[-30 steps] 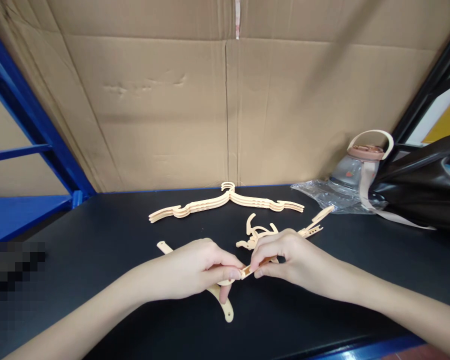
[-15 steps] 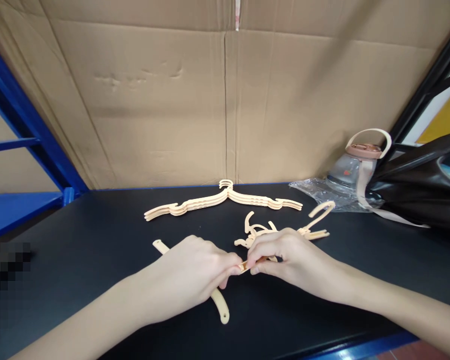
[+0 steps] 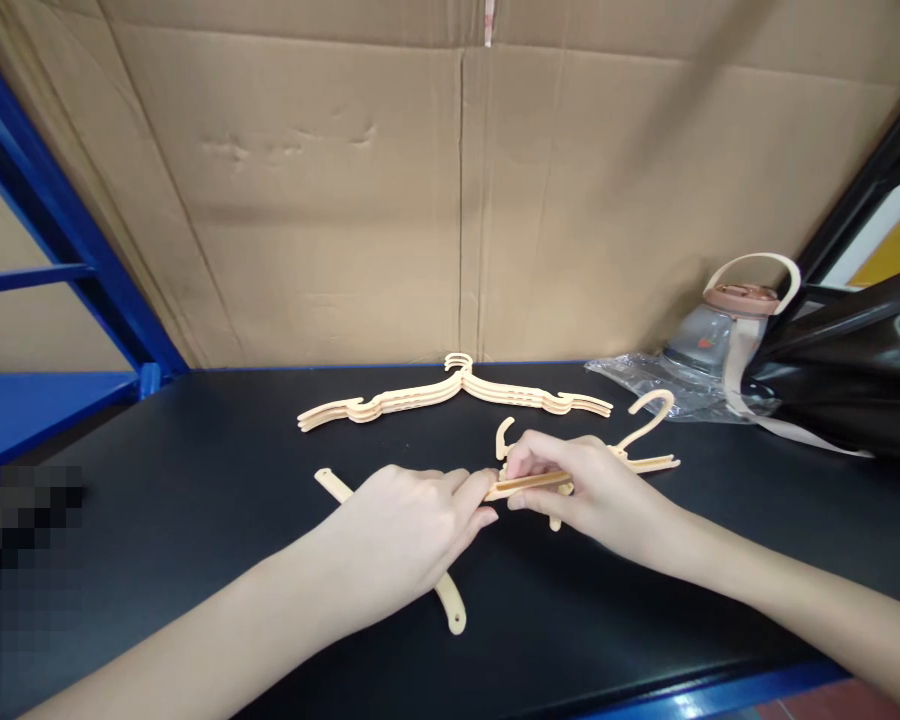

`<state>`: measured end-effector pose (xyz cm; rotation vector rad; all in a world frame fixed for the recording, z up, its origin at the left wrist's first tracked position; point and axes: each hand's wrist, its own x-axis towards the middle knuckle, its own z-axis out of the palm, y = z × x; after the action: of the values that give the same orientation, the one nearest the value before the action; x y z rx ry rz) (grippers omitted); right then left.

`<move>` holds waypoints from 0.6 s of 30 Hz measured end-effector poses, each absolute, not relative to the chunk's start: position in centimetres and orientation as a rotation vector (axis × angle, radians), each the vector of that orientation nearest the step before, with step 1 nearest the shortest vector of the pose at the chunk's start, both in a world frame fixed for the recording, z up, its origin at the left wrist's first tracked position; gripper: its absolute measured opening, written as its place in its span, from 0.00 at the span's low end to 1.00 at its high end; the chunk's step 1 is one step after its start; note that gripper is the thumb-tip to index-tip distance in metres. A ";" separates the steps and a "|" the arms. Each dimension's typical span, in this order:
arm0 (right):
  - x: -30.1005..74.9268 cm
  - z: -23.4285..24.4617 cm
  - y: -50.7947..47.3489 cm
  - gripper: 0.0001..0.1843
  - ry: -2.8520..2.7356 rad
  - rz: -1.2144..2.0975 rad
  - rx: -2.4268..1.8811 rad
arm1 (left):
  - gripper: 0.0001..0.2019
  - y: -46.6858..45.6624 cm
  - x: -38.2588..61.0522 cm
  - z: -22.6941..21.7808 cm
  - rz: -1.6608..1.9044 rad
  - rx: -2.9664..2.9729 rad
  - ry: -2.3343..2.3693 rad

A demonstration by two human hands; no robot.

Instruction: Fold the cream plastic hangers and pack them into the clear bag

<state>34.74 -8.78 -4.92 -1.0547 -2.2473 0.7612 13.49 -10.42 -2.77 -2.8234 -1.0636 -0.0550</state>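
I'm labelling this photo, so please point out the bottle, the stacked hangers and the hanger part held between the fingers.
Bottle (image 3: 697,332): head view, on its see-through body.
Stacked hangers (image 3: 462,381): head view, where the arms meet below the hooks.
Hanger part (image 3: 536,483): head view, on its grooved edge.

The black counter (image 3: 195,430) bears pale hangers (image 3: 409,398) near its back. A curved strip (image 3: 452,605) lies nearer, a clear bag (image 3: 630,380) rightward.

Place: I'd call it a workshop-like corner, though I can't tell exactly which kind.
Cardboard (image 3: 330,280): creased sheeting walls the space in front of me.
Metal frame (image 3: 124,305): blue bars on my left, rack-like.
Worktop (image 3: 195,440): plain black, blue-edged.
Floor (image 3: 832,697): a reddish patch, low on my right.
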 end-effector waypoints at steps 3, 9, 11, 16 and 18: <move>34.8 -5.0 -8.9 0.06 -2.230 0.706 -1.097 | 0.07 -10.4 13.4 -2.9 -0.196 -2.780 -1.111; 34.7 -4.8 -9.7 0.04 -2.287 0.465 -1.071 | 0.08 -10.5 13.4 -3.3 -0.434 -2.714 -1.069; 34.6 -4.7 -9.9 0.03 -2.324 0.309 -1.021 | 0.08 -10.4 13.3 -3.3 -0.521 -2.751 -1.140; 34.9 -3.7 -10.1 0.03 -2.246 -0.290 -0.744 | 0.11 -9.3 12.5 -2.3 -0.660 -2.758 -1.473; 35.5 -3.2 -9.7 0.06 -2.095 -0.491 -0.656 | 0.12 -8.6 11.9 -1.7 -0.719 -2.703 -1.576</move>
<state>35.51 -9.72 -3.20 -0.6564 -2.0946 -0.4912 11.90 -8.56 -1.69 -2.7033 -1.5759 -0.7185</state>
